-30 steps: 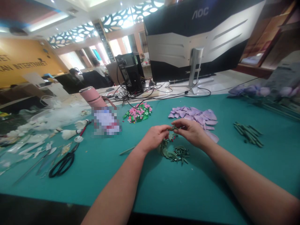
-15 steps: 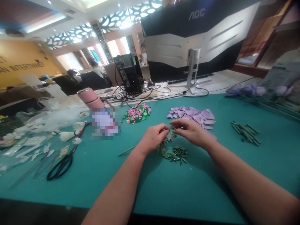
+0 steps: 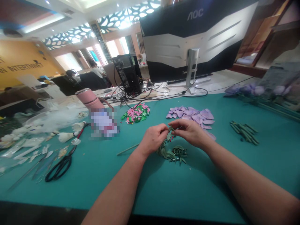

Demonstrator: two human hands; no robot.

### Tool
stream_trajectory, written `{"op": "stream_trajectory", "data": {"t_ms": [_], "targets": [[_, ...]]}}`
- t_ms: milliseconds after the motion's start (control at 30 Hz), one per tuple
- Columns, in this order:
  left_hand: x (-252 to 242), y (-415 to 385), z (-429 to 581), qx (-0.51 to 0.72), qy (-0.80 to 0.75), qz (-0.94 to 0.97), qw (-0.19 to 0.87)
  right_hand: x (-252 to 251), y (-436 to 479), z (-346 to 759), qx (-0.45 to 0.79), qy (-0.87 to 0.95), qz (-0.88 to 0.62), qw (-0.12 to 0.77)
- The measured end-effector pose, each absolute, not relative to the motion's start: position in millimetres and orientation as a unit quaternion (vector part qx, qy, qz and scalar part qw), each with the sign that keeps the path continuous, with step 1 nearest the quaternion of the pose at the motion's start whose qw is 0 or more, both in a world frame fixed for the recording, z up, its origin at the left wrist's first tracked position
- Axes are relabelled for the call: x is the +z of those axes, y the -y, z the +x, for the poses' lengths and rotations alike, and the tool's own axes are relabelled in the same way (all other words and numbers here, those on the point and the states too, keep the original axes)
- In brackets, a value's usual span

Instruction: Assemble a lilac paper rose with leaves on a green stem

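Note:
My left hand (image 3: 154, 137) and my right hand (image 3: 188, 132) meet over the middle of the green mat. Between their fingertips is a small grey-green plastic piece (image 3: 172, 128), mostly hidden by the fingers; its exact kind does not show. Both hands are closed in a pinch on it. Just below lies a loose pile of grey-green toy pieces (image 3: 179, 152), some round, some leaf-like, partly behind my left hand. A few red bits show beneath the fingertips. A green rod (image 3: 127, 149) sticks out to the left of my left wrist.
Lilac petal-shaped pieces (image 3: 201, 117) lie behind my right hand. Pink and green pieces (image 3: 136, 113) form a heap farther left. Green sticks (image 3: 245, 132) rest at right. Black-handled scissors (image 3: 58, 167), shuttlecocks (image 3: 67, 136) and a pink bottle (image 3: 87, 98) occupy the left; a monitor (image 3: 168, 51) stands behind.
Both hands stay together with their fingertips on the small grey-green piece, shifting only slightly. The whole view has moved a little.

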State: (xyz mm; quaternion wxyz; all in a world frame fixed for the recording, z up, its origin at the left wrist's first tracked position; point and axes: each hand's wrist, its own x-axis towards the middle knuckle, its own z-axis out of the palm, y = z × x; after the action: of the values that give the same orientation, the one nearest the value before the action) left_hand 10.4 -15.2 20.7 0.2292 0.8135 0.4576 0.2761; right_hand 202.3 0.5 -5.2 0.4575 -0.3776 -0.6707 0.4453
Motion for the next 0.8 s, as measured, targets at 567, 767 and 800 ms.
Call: {"op": "stream_trajectory", "data": {"t_ms": [567, 767, 800], "targets": [[27.0, 15.9, 4.4, 0.239, -0.466, 0.814, 0.252, -3.0, -0.5, 203.5, 0.425, 0.678, -0.384, 0.462], [25.2, 14.4, 4.3, 0.251, -0.460, 0.812, 0.255, -3.0, 0.1, 204.1, 0.435, 0.670, -0.382, 0.465], [25.2, 14.4, 4.6, 0.255, -0.458, 0.811, 0.260, -2.0, 0.8, 204.0, 0.433, 0.671, -0.382, 0.466]]}}
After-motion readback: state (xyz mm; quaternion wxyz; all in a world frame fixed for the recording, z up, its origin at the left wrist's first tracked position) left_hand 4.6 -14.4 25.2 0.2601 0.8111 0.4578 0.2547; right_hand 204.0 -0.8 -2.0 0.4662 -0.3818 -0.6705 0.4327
